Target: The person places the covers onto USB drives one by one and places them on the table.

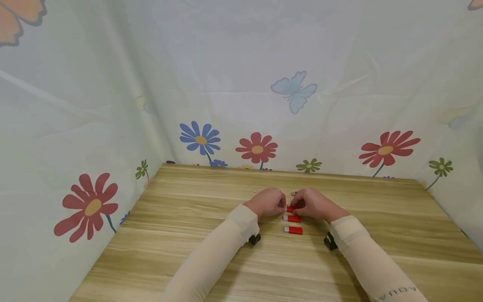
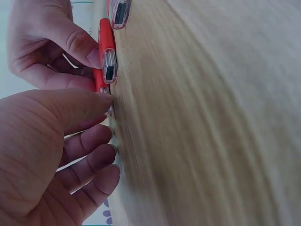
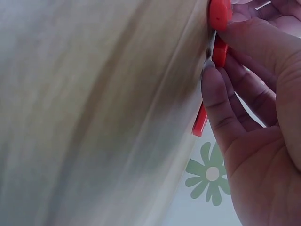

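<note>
Both hands meet at one red USB flash drive (image 1: pixel 289 209) close over the wooden table. My left hand (image 1: pixel 268 202) pinches its clear-capped end between thumb and index finger, which cover much of it in the left wrist view. From the other side, my right hand (image 1: pixel 313 204) grips the red body (image 3: pixel 219 52) with thumb and fingertips. Nearer to me lie two more red flash drives, one (image 1: pixel 292 218) right beside the hands and another (image 1: pixel 293 230) below it, clear-capped ends toward the left. Partly hidden behind the right hand is a further red drive (image 1: pixel 294 193).
A small clear piece (image 1: pixel 255 191) lies on the table beyond the left hand. The wood-grain table (image 1: pixel 181 235) ends at a pale cloth wall (image 1: pixel 226 92) printed with flowers and a butterfly. Cloth also hangs along both sides.
</note>
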### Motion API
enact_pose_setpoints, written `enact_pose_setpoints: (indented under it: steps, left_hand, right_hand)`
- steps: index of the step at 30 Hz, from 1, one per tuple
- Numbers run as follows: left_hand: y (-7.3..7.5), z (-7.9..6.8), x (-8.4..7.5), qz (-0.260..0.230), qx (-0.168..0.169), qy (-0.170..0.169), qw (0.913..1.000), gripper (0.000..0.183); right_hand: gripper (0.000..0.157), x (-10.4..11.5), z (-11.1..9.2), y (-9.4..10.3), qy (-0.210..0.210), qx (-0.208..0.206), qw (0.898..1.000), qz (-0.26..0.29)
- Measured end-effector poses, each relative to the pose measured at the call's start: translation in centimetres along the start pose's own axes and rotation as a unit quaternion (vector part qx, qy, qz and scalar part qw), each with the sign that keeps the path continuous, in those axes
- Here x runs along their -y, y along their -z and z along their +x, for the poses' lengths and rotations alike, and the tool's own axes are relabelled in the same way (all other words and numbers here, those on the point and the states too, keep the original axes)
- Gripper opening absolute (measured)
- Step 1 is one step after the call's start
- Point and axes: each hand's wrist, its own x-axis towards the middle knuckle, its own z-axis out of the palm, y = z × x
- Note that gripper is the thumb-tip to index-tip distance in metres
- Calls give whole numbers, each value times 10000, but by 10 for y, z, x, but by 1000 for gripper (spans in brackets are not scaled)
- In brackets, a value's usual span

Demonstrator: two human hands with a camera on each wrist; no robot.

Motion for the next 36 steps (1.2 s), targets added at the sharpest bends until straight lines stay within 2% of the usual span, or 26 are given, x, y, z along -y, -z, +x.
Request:
enact_pose_setpoints:
  steps: [6,12,23,27,30,36]
  left_hand:
    - [1,-2,0,-101,5,70,9999,10]
    - [3,-4,0,-105,-31,-11,9999,10]
    - [0,-4,5,-126,-35,71,9999,12]
    - [7,-11,16,-115,-22,221,9997,21]
    - [15,-15,31,-123,-148,318,9993,24]
    - [29,-21,67,-186,-407,522,9976,25]
  right_hand:
    - [13,0,-1,-2,2,-94,9999,-46]
    - [13,1,-1,-1,-49,-95,9999,-31]
    - [15,1,-2,1,-77,-92,9999,-88]
    - [17,0,-3,6,-325,-191,9991,-180]
    - [15,-3,-3,12,-510,-299,9979,-250]
    - [12,-13,1,21,-316,-433,9954,-797]
